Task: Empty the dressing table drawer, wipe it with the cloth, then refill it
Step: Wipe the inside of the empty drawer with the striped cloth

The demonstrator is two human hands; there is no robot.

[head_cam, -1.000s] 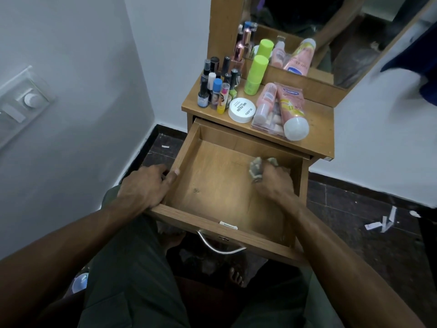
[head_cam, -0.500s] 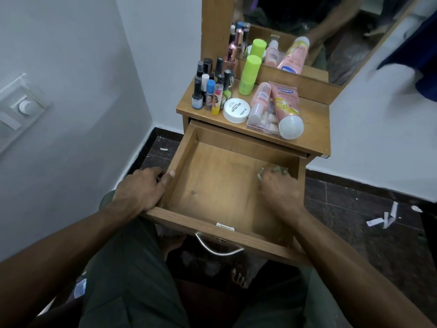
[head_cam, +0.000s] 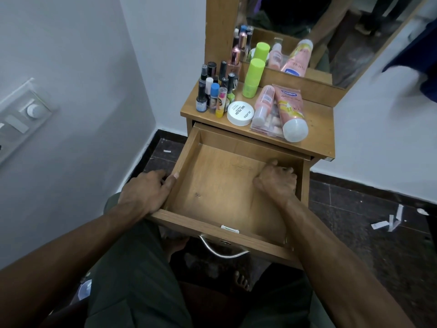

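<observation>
**Drawer pulled out, right hand deep in back right corner**

Drawer (head_cam: 220, 185) pulled fully out from under the dressing table top (head_cam: 316, 138), wooden floor bare except for the right hand. Metal handle (head_cam: 222, 250) on the front panel, small latch plate at the front edge.

Right hand (head_cam: 276, 182) inside, at the drawer's back right corner, fingers curled under against the floor and back wall. Cloth not visible; hidden under the fist if there, so cannot tell what the fingers close on.

Left hand (head_cam: 146, 191) on the drawer's left wall near the front left corner, fingers curled over the outside, thumb lying along the top edge. Grips the wall.

On the top, all near the front edge and left side: cluster of small bottles (head_cam: 214, 91) at the left edge, green bottle (head_cam: 251, 78) upright behind them toward the mirror (head_cam: 307, 27), white round jar (head_cam: 240, 113) at the front edge just beside the bottles, clear flat pack (head_cam: 268, 121) right of the jar, pink tube (head_cam: 289, 110) lying across the pack with its white cap toward the front edge.

Paper scraps (head_cam: 387, 222) on dark floor tiles, far right.
</observation>
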